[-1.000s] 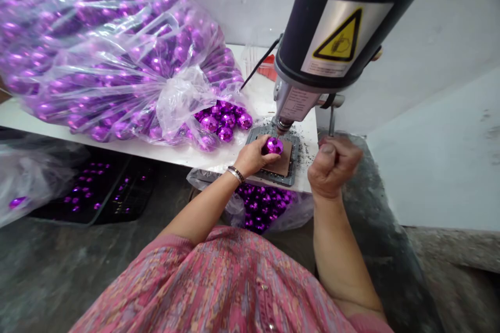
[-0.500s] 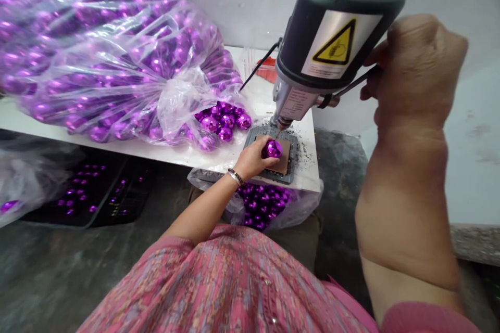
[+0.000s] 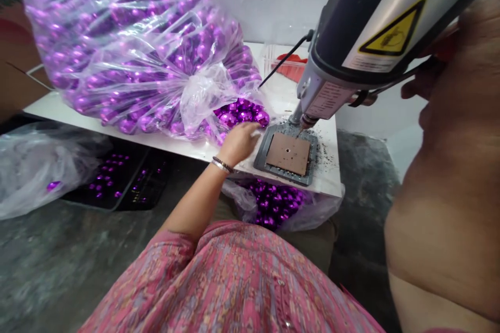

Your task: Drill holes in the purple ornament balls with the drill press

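The brown pad [image 3: 288, 153] on the drill-press base plate [image 3: 261, 156] lies bare, open from the front table edge. Above it the drill head [image 3: 375, 36] overhangs, chuck [image 3: 307, 120] low at the back corner. To the left, the big bag of purple balls [image 3: 133, 47] and loose purple balls [image 3: 244, 112] block the tabletop [image 3: 330, 166].
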Demonstrator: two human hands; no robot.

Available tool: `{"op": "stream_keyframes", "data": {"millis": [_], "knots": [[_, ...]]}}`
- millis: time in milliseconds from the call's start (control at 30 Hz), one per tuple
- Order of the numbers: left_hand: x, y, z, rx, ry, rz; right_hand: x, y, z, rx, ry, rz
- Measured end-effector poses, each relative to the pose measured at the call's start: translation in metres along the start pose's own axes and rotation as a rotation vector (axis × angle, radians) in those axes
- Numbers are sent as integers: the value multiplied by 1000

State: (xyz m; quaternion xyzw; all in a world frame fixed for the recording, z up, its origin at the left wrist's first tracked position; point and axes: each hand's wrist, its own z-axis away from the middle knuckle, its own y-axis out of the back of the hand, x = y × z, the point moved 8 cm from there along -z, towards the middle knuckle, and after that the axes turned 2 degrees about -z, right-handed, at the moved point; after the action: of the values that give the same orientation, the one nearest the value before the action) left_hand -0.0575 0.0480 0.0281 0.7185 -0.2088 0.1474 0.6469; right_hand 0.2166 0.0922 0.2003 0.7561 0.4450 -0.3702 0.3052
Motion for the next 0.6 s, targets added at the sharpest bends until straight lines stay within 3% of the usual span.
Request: {"op": "stream_keyframes", "data": {"millis": [67, 100, 167, 233, 300, 500, 600], "knots": [[-26, 31, -15, 155, 149, -170, 0, 1, 0, 3, 18, -17], [-39, 40, -20, 176, 231, -230, -1, 1, 0, 8, 31, -29], [-61, 45, -26, 101, 373, -305, -4, 1, 0, 11, 56, -35], [-73, 38, -25, -21, 416, -360, -6, -1, 1, 3, 78, -38], [-74, 29, -21, -77, 367, -400, -8, -2, 2, -7, 98, -53], [-63, 15, -12, 14, 230, -353, -4, -1, 1, -5, 118, -124], [-60, 5, -20, -66, 199, -376, -5, -1, 1, -18, 129, -96]]}}
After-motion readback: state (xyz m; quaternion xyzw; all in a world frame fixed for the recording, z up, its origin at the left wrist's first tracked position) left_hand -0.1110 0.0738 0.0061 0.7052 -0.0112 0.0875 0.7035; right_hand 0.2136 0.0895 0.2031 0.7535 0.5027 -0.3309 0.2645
